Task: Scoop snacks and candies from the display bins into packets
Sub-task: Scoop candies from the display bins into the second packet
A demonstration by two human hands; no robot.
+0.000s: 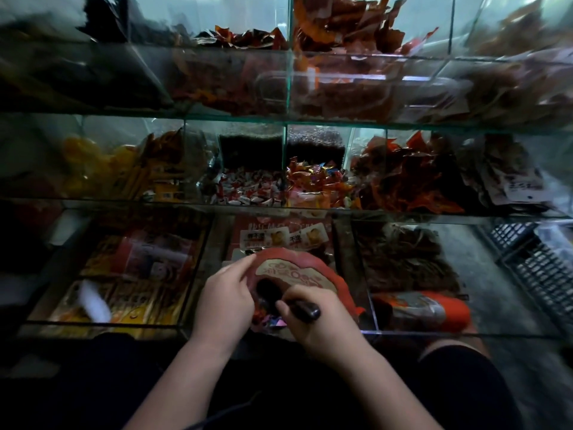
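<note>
A red packet [297,271] with a cream label is held open over the front glass bin. My left hand [224,297] pinches its left rim. My right hand [316,321] grips the dark handle of a scoop [302,308], whose bowl dips into the packet's mouth. Colourful wrapped candies [269,321] show inside the packet below the scoop. In the middle shelf sit bins of white-and-red wrapped candies [248,189] and orange mixed candies [316,184].
Glass display bins [288,54] rise in three tiers, filled with red and brown snack packs. Front left bin [130,274] holds yellow and pink packs; front right bin [403,259] holds brown snacks and an orange pack [434,308]. A dark plastic crate [539,262] stands at right.
</note>
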